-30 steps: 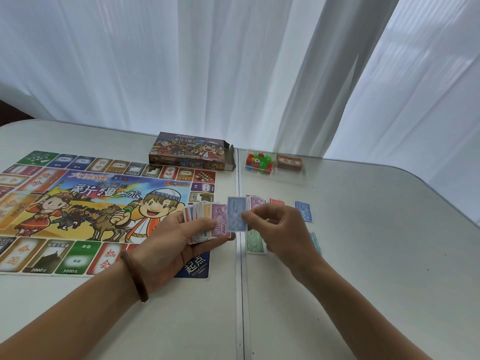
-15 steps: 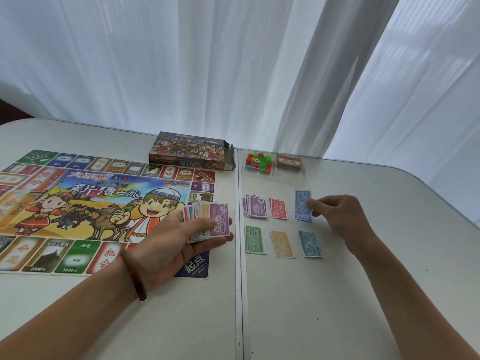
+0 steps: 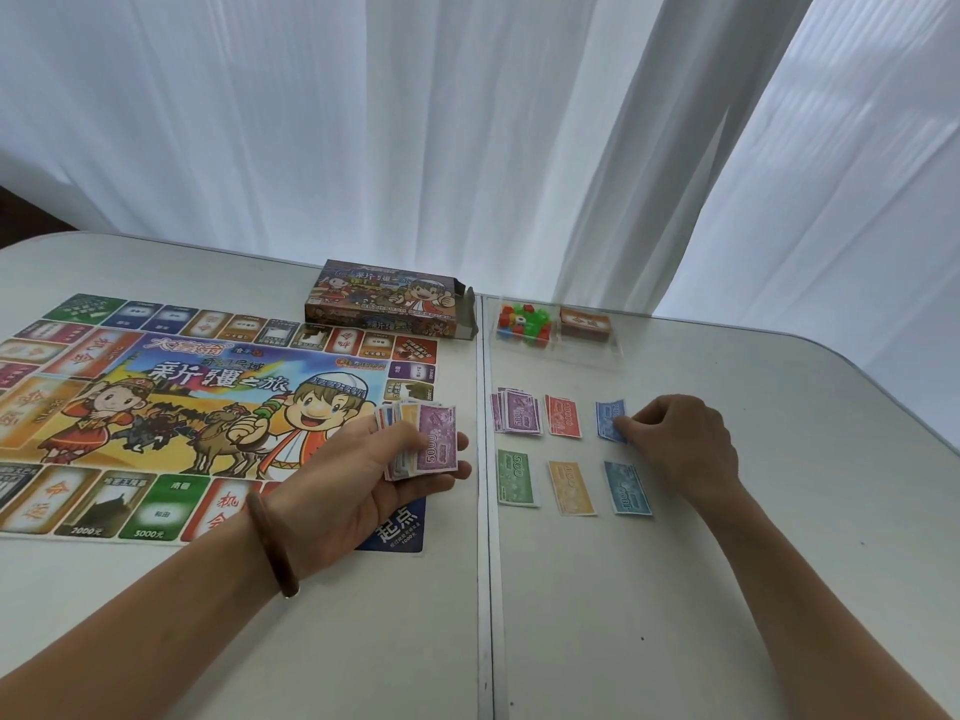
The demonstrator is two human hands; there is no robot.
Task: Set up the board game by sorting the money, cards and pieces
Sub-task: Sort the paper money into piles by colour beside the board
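Note:
My left hand [image 3: 353, 480] holds a fanned stack of paper money [image 3: 434, 439] over the board's right edge, with a purple 5000 note on top. My right hand [image 3: 685, 444] rests on the table, its curled fingertips pinching the right edge of a blue note [image 3: 607, 414]. Sorted money lies in two rows: a purple pile [image 3: 519, 413], a red note [image 3: 563, 417] and the blue note behind, then a green 500 [image 3: 515, 478], an orange note [image 3: 571, 488] and a teal note [image 3: 627, 488] in front.
The colourful game board [image 3: 156, 397] covers the table's left half. The open game box [image 3: 384, 298] stands behind it. A clear tray [image 3: 615, 350] holds several small coloured pieces [image 3: 524, 322] and a card deck [image 3: 584, 322]. A seam [image 3: 485, 563] splits the table.
My right hand took a blue note from the stack, carried it right and laid it at the back row's right end. The left hand stayed put.

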